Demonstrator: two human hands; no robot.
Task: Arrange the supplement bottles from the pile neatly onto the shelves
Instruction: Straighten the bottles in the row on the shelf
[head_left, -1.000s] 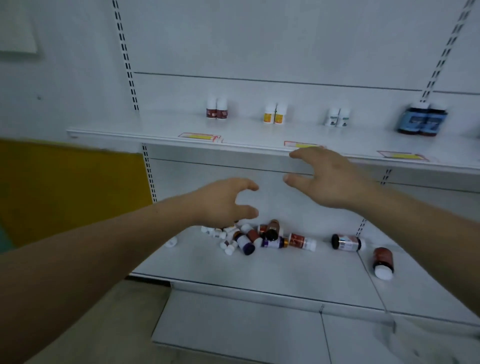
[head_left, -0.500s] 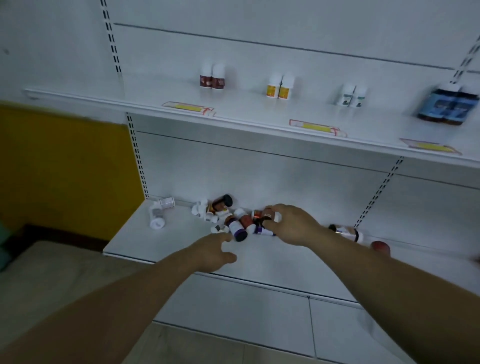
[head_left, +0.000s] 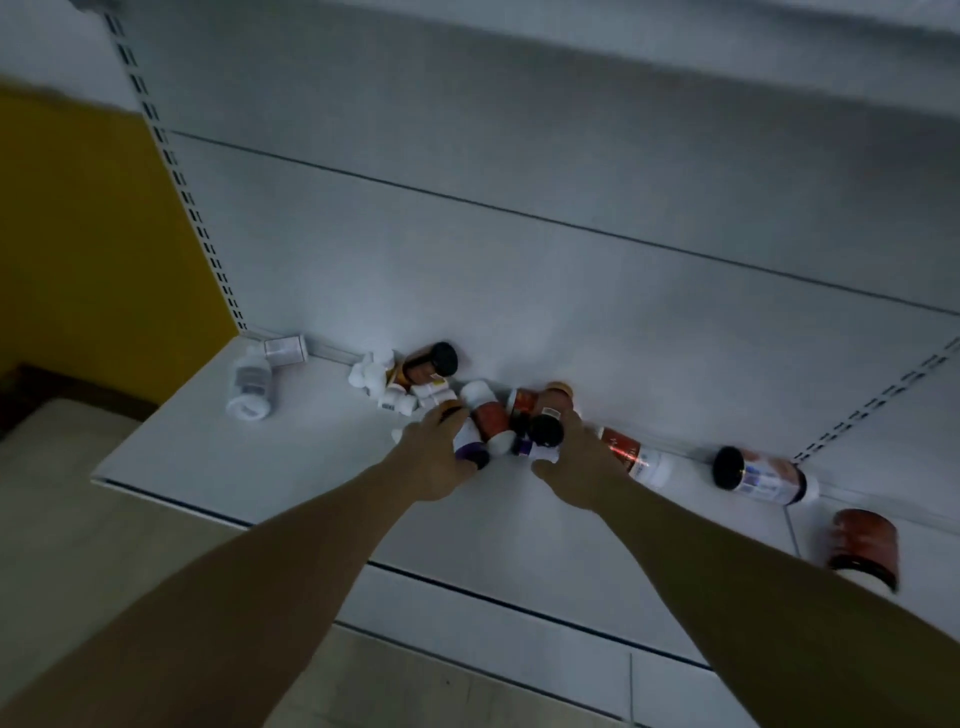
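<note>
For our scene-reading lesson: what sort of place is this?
Probably a shop or pharmacy aisle: a pile of small supplement bottles lies on a white metal display shelf, with slotted upright rails behind.

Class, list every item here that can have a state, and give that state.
pile, heaped on the lower shelf
left hand, grips purple-capped bottle
right hand, grips black-capped purple-labelled bottle
large white bottle, lying on its side
red-labelled bottle, lying by the back panel
dark red jar, lying apart from the pile
</note>
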